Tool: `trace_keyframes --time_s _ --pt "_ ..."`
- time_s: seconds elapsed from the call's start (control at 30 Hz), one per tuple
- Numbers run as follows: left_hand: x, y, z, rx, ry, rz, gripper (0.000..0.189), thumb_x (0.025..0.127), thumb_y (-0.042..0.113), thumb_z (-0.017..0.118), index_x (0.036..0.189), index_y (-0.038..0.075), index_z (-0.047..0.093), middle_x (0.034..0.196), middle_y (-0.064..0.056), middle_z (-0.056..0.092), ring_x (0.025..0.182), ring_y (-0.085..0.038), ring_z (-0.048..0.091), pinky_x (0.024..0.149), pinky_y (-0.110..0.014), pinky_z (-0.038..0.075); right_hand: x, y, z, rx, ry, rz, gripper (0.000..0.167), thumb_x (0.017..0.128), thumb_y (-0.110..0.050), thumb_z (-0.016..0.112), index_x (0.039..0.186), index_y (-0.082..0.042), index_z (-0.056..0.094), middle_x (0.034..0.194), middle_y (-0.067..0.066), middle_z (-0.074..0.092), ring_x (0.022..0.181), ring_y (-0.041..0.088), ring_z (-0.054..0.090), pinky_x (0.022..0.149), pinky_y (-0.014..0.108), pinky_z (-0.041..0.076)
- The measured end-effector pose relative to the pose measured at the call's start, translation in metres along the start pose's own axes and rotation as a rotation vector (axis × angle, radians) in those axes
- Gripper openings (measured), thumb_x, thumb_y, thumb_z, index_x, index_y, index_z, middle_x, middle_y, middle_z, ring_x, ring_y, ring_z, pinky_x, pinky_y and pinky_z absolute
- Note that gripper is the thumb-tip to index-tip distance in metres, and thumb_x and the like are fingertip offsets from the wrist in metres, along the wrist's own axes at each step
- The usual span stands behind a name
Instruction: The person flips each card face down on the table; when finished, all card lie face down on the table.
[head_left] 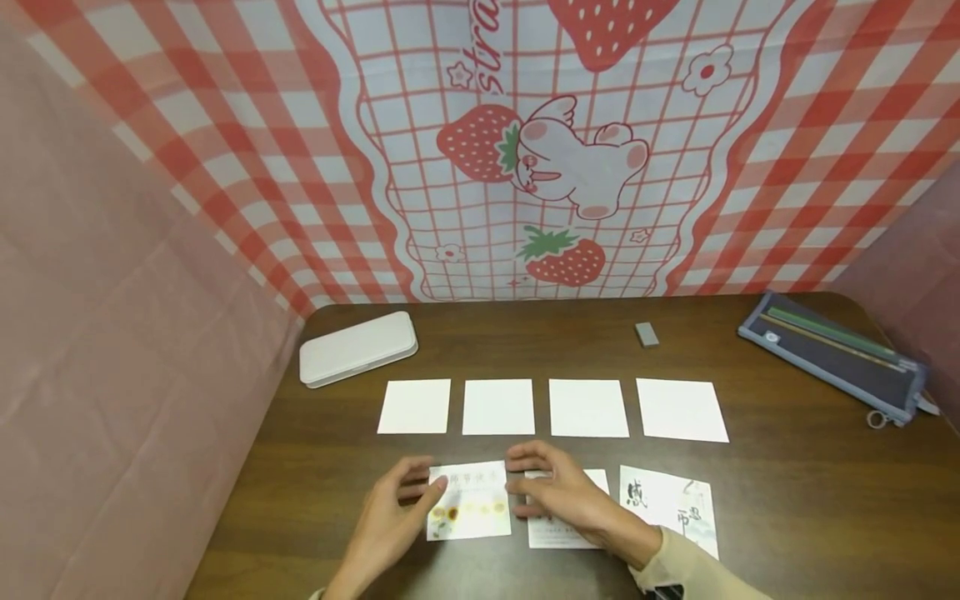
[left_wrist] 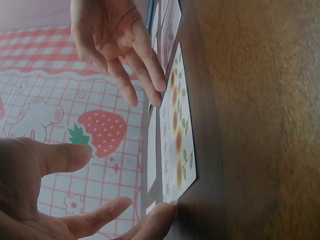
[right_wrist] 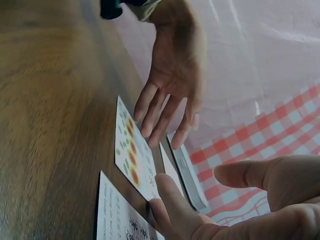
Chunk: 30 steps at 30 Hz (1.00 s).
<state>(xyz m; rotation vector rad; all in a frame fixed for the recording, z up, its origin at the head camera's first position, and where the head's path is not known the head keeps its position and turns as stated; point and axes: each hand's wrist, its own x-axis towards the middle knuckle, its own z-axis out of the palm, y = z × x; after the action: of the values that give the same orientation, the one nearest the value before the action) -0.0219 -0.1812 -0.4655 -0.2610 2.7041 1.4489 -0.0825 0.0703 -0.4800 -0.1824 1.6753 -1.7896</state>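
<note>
A sunflower card [head_left: 472,518] with printed writing along its top lies flat on the table between the two hands. My left hand [head_left: 392,512] is at its left side; in the left wrist view a fingertip [left_wrist: 159,220] meets the card's near corner. At the card's right edge is my right hand [head_left: 564,496], its fingers extended and palm turned inward, gripping nothing. Below that hand lies a second printed card [head_left: 562,535], partly covered by it. Further right sits a card with large black brush characters [head_left: 701,500], its lower part hidden by the sleeve.
Several blank white cards [head_left: 498,407] form a row behind the printed ones. A white case [head_left: 358,348] lies at the back left, a small grey block [head_left: 647,335] at the back, and a dark zip pencil pouch [head_left: 832,354] at the right. A strawberry-patterned cloth [head_left: 300,167] hangs behind.
</note>
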Motion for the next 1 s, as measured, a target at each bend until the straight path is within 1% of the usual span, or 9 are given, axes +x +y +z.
trace_keyframes --time_s 0.1,0.23,0.37,0.5,0.6,0.67,0.77,0.9,1.0 --pt "0.001 0.001 0.002 0.012 0.007 0.000 0.039 0.095 0.032 0.077 0.124 0.008 0.069 0.124 -0.017 0.073 0.101 -0.025 0.076 0.087 -0.043 0.064 0.001 0.000 0.000 0.043 0.015 0.020 0.055 0.097 -0.005 0.066 0.144 0.011 0.041 0.142 0.035 0.047 0.114 0.031 0.068 0.092 0.046 0.064" --pt "0.001 0.002 0.005 -0.005 0.003 0.003 0.041 0.095 0.031 0.077 0.126 0.006 0.068 0.127 -0.020 0.070 0.106 -0.029 0.074 0.088 -0.041 0.065 0.001 -0.002 0.000 0.064 0.024 0.033 0.057 0.097 -0.005 0.066 0.145 0.011 0.039 0.144 0.034 0.046 0.116 0.032 0.068 0.092 0.045 0.064" --pt "-0.001 0.005 0.008 -0.019 -0.010 0.020 0.044 0.094 0.030 0.078 0.127 0.003 0.067 0.127 -0.022 0.069 0.110 -0.033 0.072 0.086 -0.037 0.065 0.002 -0.003 0.000 0.072 0.027 0.012 0.058 0.098 -0.004 0.064 0.146 0.012 0.038 0.142 0.035 0.050 0.114 0.029 0.069 0.091 0.044 0.065" --pt "-0.002 0.007 0.011 -0.014 -0.028 0.041 0.043 0.095 0.030 0.078 0.127 0.004 0.067 0.129 -0.020 0.070 0.115 -0.036 0.071 0.090 -0.040 0.064 0.006 -0.004 0.000 0.068 0.011 -0.034 0.055 0.098 -0.003 0.061 0.146 0.014 0.038 0.132 0.033 0.062 0.105 0.022 0.071 0.089 0.039 0.065" --pt "-0.002 0.009 0.015 -0.024 -0.044 0.052 0.041 0.095 0.030 0.077 0.127 0.006 0.067 0.131 -0.019 0.070 0.118 -0.036 0.070 0.092 -0.041 0.064 0.010 -0.005 0.000 0.068 -0.005 -0.055 0.050 0.098 0.000 0.060 0.142 0.015 0.042 0.120 0.028 0.070 0.096 0.017 0.071 0.085 0.034 0.066" --pt "-0.004 0.011 0.017 -0.041 -0.056 0.060 0.042 0.096 0.031 0.076 0.127 0.005 0.067 0.131 -0.020 0.069 0.120 -0.037 0.069 0.093 -0.041 0.064 0.013 -0.005 0.003 0.065 -0.020 -0.064 0.045 0.097 0.002 0.059 0.138 0.016 0.046 0.114 0.025 0.072 0.093 0.017 0.072 0.083 0.031 0.066" --pt "-0.005 0.015 0.020 -0.067 -0.084 0.061 0.043 0.097 0.034 0.074 0.128 0.005 0.067 0.135 -0.022 0.067 0.123 -0.038 0.067 0.093 -0.039 0.064 0.015 -0.003 0.007 0.050 -0.039 -0.070 0.037 0.097 0.002 0.060 0.131 0.015 0.051 0.110 0.022 0.075 0.093 0.017 0.073 0.083 0.032 0.066" --pt "-0.006 0.019 0.022 -0.111 -0.127 0.070 0.045 0.100 0.037 0.071 0.130 0.004 0.065 0.141 -0.027 0.061 0.126 -0.043 0.065 0.094 -0.041 0.063 0.017 -0.002 0.011 0.032 -0.067 -0.068 0.037 0.097 -0.004 0.065 0.128 0.014 0.053 0.114 0.022 0.073 0.095 0.019 0.073 0.085 0.034 0.066" --pt "-0.005 0.020 0.023 -0.121 -0.156 0.065 0.045 0.102 0.039 0.066 0.132 0.005 0.065 0.142 -0.026 0.062 0.127 -0.044 0.064 0.095 -0.044 0.063 0.018 -0.002 0.013 0.021 -0.083 -0.058 0.043 0.098 -0.010 0.069 0.131 0.013 0.053 0.120 0.024 0.068 0.098 0.020 0.073 0.087 0.036 0.066"
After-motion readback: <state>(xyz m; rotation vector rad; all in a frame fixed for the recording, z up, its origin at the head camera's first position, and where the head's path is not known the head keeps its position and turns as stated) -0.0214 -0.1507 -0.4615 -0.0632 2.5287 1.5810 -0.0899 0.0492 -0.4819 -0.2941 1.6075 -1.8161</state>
